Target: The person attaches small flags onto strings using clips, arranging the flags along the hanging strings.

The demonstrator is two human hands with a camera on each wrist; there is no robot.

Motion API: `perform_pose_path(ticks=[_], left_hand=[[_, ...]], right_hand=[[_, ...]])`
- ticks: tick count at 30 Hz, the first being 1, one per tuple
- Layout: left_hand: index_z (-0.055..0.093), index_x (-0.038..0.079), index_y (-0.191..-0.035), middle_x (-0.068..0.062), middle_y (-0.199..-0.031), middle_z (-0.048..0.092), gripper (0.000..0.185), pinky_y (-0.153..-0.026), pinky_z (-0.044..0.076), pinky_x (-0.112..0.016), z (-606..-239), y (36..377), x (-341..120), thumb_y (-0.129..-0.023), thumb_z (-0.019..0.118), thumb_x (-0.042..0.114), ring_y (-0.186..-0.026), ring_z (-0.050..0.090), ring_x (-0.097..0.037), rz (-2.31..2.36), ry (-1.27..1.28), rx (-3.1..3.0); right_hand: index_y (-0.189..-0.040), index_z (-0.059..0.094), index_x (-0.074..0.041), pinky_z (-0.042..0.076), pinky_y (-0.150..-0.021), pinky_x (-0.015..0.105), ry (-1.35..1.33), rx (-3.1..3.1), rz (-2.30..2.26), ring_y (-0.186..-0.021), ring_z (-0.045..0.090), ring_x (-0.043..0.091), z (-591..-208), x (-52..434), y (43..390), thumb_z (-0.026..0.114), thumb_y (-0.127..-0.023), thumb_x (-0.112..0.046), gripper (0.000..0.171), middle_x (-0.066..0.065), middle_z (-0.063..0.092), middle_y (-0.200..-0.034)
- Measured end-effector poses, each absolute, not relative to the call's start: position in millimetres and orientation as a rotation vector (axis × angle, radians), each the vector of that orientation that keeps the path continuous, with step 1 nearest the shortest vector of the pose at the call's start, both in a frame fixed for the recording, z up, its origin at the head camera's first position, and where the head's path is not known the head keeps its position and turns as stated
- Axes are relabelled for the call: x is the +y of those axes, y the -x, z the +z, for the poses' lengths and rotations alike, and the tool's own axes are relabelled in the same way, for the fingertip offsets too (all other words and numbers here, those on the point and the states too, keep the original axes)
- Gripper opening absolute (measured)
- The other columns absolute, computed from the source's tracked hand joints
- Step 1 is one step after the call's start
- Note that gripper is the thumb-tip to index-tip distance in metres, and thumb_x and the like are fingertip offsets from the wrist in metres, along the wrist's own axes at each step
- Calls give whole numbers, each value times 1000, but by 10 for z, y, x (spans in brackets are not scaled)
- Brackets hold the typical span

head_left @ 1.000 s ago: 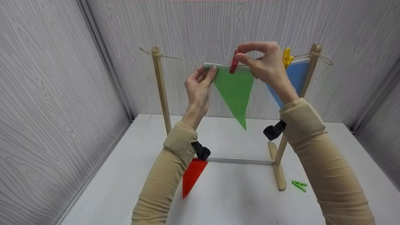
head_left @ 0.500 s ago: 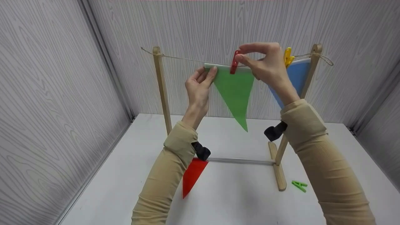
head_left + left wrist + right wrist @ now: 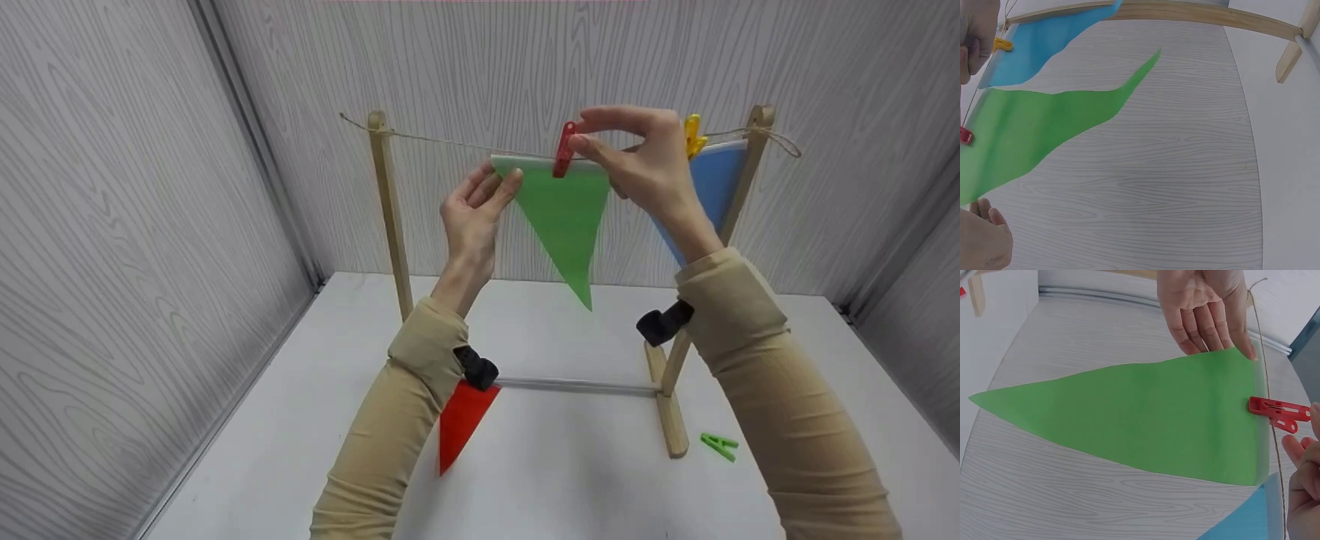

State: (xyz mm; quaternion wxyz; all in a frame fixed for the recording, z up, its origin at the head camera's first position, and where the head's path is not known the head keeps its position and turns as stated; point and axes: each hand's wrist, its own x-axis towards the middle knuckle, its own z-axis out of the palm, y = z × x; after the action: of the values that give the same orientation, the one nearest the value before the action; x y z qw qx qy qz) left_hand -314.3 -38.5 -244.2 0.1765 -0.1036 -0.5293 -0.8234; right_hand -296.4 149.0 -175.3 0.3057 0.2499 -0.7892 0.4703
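One green pennant (image 3: pixel 564 221) is hanging from the twine (image 3: pixel 450 142), a red peg (image 3: pixel 563 149) biting its top edge to keep it there. I am pinching that peg's tail with my right hand (image 3: pixel 645 165), fingers clamped on it. My left hand (image 3: pixel 474 214) is steadying the pennant's left corner, fingers straight. A blue pennant (image 3: pixel 709 184) is hanging under a yellow peg (image 3: pixel 691 135). A red pennant (image 3: pixel 461 420) and green peg (image 3: pixel 718 445) are lying on the desk (image 3: pixel 585 465).
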Motion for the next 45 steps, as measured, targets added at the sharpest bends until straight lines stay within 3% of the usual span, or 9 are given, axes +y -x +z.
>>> perform_pose_path(ticks=[2,6,18,25,36,43,45], left_hand=[[60,-4,-130,-22,-125,69,43,-99,55,-26,-2465,3142,-394,-90,73,5,-105,69,-15,-2339,298,-1490],[59,-4,-132,-21,-127,67,44,-100,54,-27,-2512,3132,-409,-90,73,2,-109,67,-16,-2361,299,-1479],[56,-5,-133,-22,-133,64,43,-102,54,-29,-2767,3080,-451,-92,68,-2,-119,66,-22,-2377,354,-1482],[56,-5,-131,-24,-133,64,41,-101,54,-30,-2992,3049,-497,-92,67,-4,-112,68,-16,-2374,338,-1510],[59,-3,-129,-18,-125,70,40,-102,53,-31,-3422,2986,-612,-91,70,-2,-110,70,-14,-2317,264,-1615],[60,-3,-129,-16,-123,71,40,-101,54,-30,-3775,2962,-669,-91,72,1,-108,70,-14,-2314,179,-1677],[61,-3,-129,-15,-124,72,41,-101,54,-30,-3871,2953,-684,-91,73,4,-108,70,-14,-2302,143,-1709]], right_hand=[[-121,72,-1,48,-59,8,-667,-2077,1247,-71,65,-9,-1769,1485,2964,76,-91,-21,36,16,74,-116],[-121,72,-3,40,-48,11,-677,-2053,1252,-53,56,-4,-1806,1487,2964,76,-90,-22,37,15,75,-116],[-121,72,-2,43,-49,12,-626,-1955,1311,-51,59,-3,-2009,1491,2897,76,-90,-18,35,13,74,-119],[-119,72,0,35,-41,15,-656,-1858,1446,-36,39,2,-2210,1501,2813,74,-91,-10,30,16,74,-116],[-117,72,2,36,-39,16,-698,-1726,1651,-35,40,4,-2686,1587,2718,73,-91,-7,28,16,76,-110],[-118,69,7,35,-39,16,-654,-1759,1796,-36,41,4,-3146,1727,2658,71,-92,-3,29,-5,78,-98],[-119,69,8,33,-38,17,-634,-1757,1839,-36,40,5,-3283,1766,2637,70,-92,-2,28,-5,78,-96]])
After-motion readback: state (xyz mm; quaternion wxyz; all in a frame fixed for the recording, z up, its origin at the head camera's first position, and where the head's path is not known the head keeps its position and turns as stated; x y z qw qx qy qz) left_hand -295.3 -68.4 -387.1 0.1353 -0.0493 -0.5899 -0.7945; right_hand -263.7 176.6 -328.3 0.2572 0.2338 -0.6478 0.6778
